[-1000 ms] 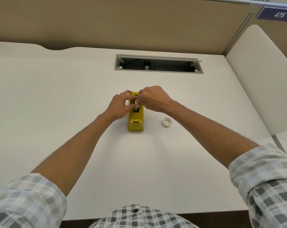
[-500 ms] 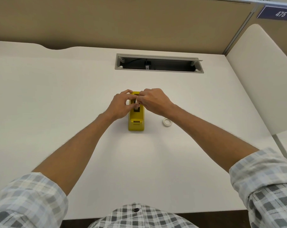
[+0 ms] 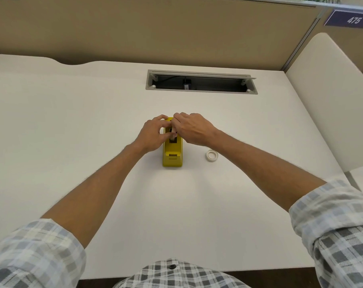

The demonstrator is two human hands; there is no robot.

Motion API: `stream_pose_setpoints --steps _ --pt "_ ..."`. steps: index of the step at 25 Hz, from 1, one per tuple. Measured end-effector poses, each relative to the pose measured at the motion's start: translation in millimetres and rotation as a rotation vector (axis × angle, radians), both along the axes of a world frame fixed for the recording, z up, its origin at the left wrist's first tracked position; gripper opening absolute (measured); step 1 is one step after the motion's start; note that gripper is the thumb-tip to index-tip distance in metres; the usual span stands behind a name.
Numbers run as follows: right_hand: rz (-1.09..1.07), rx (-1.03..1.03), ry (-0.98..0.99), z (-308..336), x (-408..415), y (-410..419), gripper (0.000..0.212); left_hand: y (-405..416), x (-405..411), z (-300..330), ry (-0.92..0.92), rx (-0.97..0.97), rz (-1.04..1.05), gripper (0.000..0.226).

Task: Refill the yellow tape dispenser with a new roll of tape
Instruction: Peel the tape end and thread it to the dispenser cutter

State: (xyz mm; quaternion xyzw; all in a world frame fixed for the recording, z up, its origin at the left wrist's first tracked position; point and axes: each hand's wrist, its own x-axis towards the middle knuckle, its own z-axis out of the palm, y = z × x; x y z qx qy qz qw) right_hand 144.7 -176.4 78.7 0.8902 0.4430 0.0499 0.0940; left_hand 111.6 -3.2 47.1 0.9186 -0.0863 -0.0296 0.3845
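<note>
1. Both hands' fingers (image 3: 175, 124) curl into the well of the yellow plastic tape dispenser (image 3: 172, 155) at frame centre; what they pinch is hidden.
2. Left hand (image 3: 151, 134) should steady the body while right hand (image 3: 192, 128) works the spool.
3. A small white tape roll (image 3: 212, 155) lies just right.
4. The white counter (image 3: 72, 125) leaves room all round; its edge is far off.

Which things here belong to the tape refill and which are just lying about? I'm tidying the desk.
Job: yellow tape dispenser, white tape roll, left hand, right hand.
Lying about: cable tray opening, number sign.
</note>
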Motion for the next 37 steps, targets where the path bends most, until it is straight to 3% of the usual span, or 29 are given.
stream_pose_setpoints --steps 3,7,9,37 --pt "-0.054 0.055 0.046 -2 2 1 0.025 0 1 -1 0.007 0.0 0.002 0.025" --pt "-0.236 0.318 0.198 5 7 -5 0.029 0 2 -1 0.031 0.029 0.023 0.039" --pt "-0.209 0.375 0.256 6 6 -10 0.031 1 3 -2 0.025 0.007 0.011 0.039" --pt "0.102 0.0 0.021 9 6 0 0.027 1 4 -1 0.009 0.05 0.008 0.033"
